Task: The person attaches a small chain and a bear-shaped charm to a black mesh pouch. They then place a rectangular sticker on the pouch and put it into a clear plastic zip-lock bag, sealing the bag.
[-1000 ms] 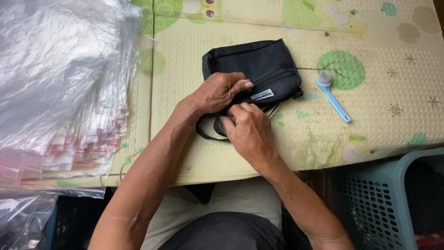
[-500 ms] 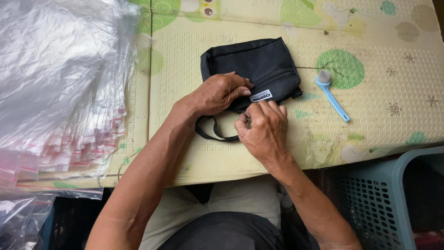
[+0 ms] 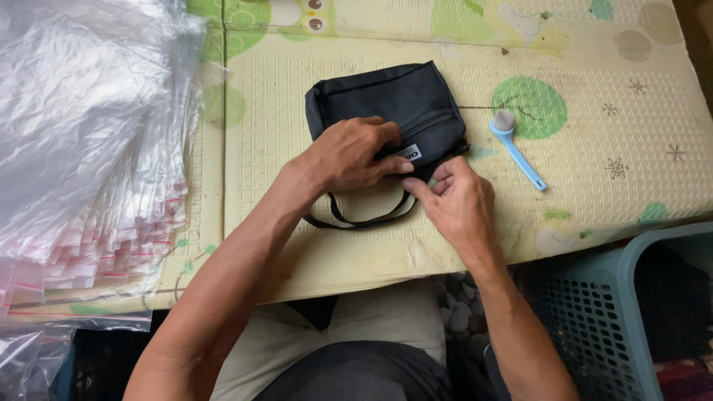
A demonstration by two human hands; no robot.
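A small black fabric pouch bag (image 3: 394, 100) lies on a pale yellow patterned foam mat (image 3: 579, 193). My left hand (image 3: 349, 154) presses flat on the bag's near edge, fingertips beside its white label. My right hand (image 3: 457, 204) pinches something at the bag's near right corner, by the zipper end; what it pinches is hidden by the fingers. The bag's thin black strap (image 3: 356, 220) loops on the mat under my hands.
A light blue long-handled brush (image 3: 518, 152) lies right of the bag. A thick stack of clear plastic zip bags (image 3: 82, 148) covers the left side. A teal plastic basket (image 3: 631, 312) stands at lower right, below the mat's edge.
My right hand has slid to the right along the bag's near edge, from the strap area to the right corner. My left hand has stayed pressed on the bag.
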